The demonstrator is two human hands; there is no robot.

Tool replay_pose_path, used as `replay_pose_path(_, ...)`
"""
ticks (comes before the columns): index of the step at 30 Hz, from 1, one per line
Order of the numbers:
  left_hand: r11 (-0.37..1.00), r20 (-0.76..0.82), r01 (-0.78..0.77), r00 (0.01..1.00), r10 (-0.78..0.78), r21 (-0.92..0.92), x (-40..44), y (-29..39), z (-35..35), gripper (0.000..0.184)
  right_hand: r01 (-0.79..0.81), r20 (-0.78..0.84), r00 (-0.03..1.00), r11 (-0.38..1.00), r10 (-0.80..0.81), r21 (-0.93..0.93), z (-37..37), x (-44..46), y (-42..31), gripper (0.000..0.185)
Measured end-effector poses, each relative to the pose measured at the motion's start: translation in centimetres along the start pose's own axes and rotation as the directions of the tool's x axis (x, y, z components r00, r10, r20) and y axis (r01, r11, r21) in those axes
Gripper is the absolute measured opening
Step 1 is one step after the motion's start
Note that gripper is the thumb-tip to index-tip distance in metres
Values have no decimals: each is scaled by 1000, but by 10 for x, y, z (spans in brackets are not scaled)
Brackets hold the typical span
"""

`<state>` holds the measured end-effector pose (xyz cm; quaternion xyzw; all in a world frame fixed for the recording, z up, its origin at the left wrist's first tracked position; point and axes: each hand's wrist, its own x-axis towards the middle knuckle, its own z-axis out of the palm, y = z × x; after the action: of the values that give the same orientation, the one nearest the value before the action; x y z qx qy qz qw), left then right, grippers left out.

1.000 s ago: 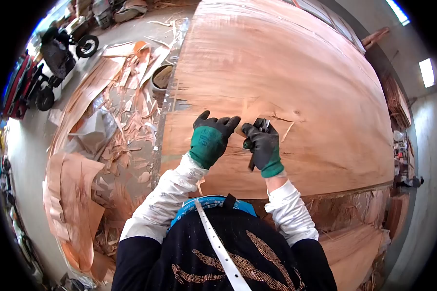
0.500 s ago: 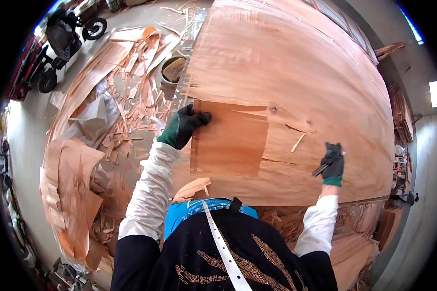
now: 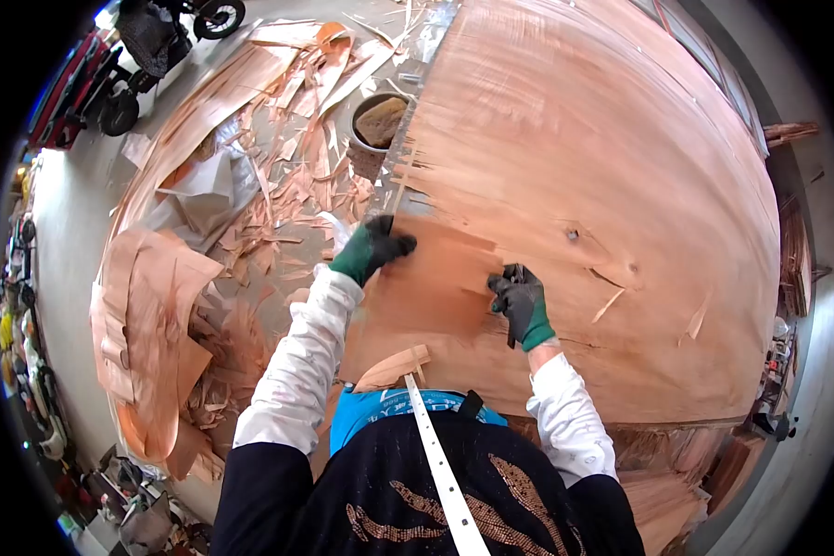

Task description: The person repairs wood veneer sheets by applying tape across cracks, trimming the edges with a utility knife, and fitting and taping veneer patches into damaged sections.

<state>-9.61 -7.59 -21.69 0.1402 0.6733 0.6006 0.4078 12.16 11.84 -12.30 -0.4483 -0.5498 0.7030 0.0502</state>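
Observation:
A darker reddish-brown piece of wood veneer (image 3: 445, 283), slightly blurred, is over the left part of a large veneer sheet (image 3: 602, 176). My left hand (image 3: 373, 248), in a dark and green glove, is closed on the piece's upper left edge. My right hand (image 3: 523, 304), gloved alike, is at its right edge with the fingers closed there. A short dark tool (image 3: 511, 339) sticks out below the right palm; its kind is hard to make out. To the right, the sheet has a small knot hole (image 3: 573, 234), a dark split (image 3: 606, 277) and a loose sliver (image 3: 609, 306).
A bucket (image 3: 367, 159) with a brown lump inside stands by the sheet's left edge. Veneer scraps (image 3: 278, 185) litter the floor at left, beside a curled veneer stack (image 3: 148, 343). A wood scrap (image 3: 394, 368) lies near my waist. Parked vehicles (image 3: 125, 74) are at the upper left.
My right hand has moved left from over the bare sheet to the right edge of the veneer piece. The piece has shifted or lifted and looks blurred; the left hand keeps hold. The view has shifted.

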Motion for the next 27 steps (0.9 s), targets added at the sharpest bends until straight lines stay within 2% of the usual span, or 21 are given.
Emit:
replay_pose_path(2,944,-157,-118,972,173,308,34,9,-10,35,74,0,997,997,-74,-1,18,21,-18,11)
replay_pose_path(3,931,-189,-65,972,141,359,24,59,-4,47,115,-7,993,993,-115,12,22,37,-21,11)
replay_pose_path(5,923,-239,-150,940,245,355,31,97,3,54,196,-22,980,980,-196,39,31,70,-25,11)
replay_pose_path(6,920,-271,-133,931,244,370,44,97,1,55,230,-34,973,970,-228,77,34,82,-28,12)
replay_pose_path(8,913,-334,-94,912,238,396,69,90,-3,57,170,-117,979,985,-164,36,40,102,-34,12)
replay_pose_path(10,730,-412,-163,735,539,663,79,74,-1,53,146,-171,974,989,-148,-24,40,129,-27,12)
replay_pose_path(11,609,-405,-155,616,675,778,80,73,2,51,150,-164,974,987,-157,-51,37,136,-24,12)
replay_pose_path(12,636,-376,-151,695,612,757,76,68,10,51,156,-154,974,985,-167,-77,35,143,-22,12)
replay_pose_path(13,599,-279,-170,765,581,782,68,70,21,54,161,-143,974,982,-175,-103,34,149,-21,12)
replay_pose_path(15,233,48,-310,688,724,922,57,58,46,56,137,-104,984,985,-148,-104,29,156,-20,11)
replay_pose_path(17,333,54,-342,764,643,879,48,51,64,56,124,-52,990,981,-133,-149,28,154,-27,11)
replay_pose_path(18,370,14,-321,772,635,872,48,45,70,56,84,-86,992,990,-94,-115,30,152,-31,12)
replay_pose_path(22,461,-100,-273,765,636,844,49,39,81,56,187,-93,976,975,-199,-119,34,152,-35,14)
replay_pose_path(27,492,-127,-282,754,644,824,51,36,82,56,199,-79,972,954,-221,-223,31,154,-35,15)
